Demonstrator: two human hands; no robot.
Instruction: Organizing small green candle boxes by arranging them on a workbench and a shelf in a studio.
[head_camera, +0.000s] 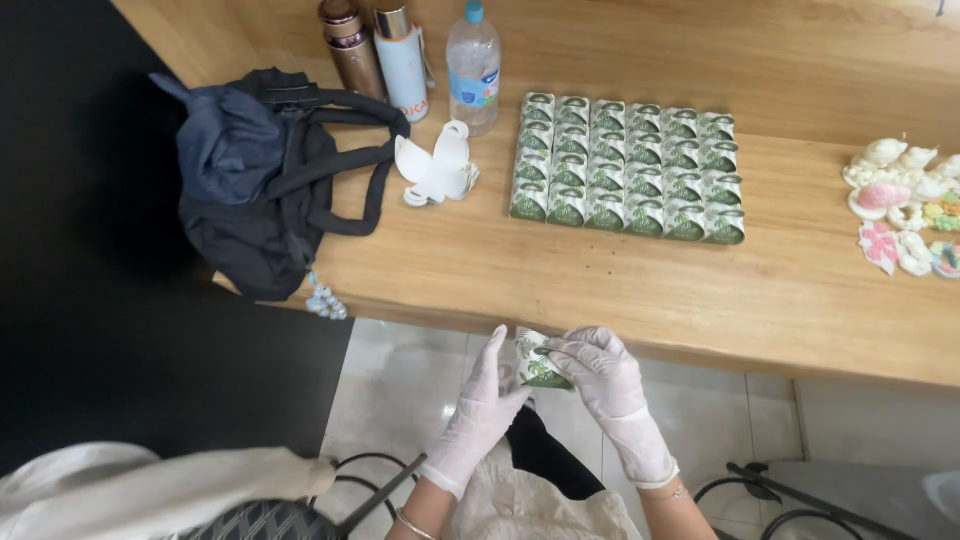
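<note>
Wood counter (600, 270) fills most of the view, pale and long, running off the right edge. Big dark bag (262, 175) slumps on its left end, straps looped toward the middle, a small bead charm (326, 303) dangling off the counter's front edge below it. Centre stage, a tidy block of green-and-white boxes (626, 168), rows packed side by side and touching. Behind them, near the back wall, three bottles in a line: a brown flask (351, 47), a white flask (402, 60), a clear water bottle (473, 68) with a blue cap. Just in front of the flasks, a stack of flat white box blanks (438, 167), unfolded. Far right, a cluster of small pastel moulded figures (908, 205), well apart from everything else.

Down front, below the counter edge and over the tiled floor, both gloved hands meet. Left hand (482, 408) props one green-and-white box (538, 362) from the side, fingers straight and pressed against it. Right hand (603, 375) pinches its top, thumb and fingertips closed on the flap. Nothing sits between the hands and the counter.
</note>
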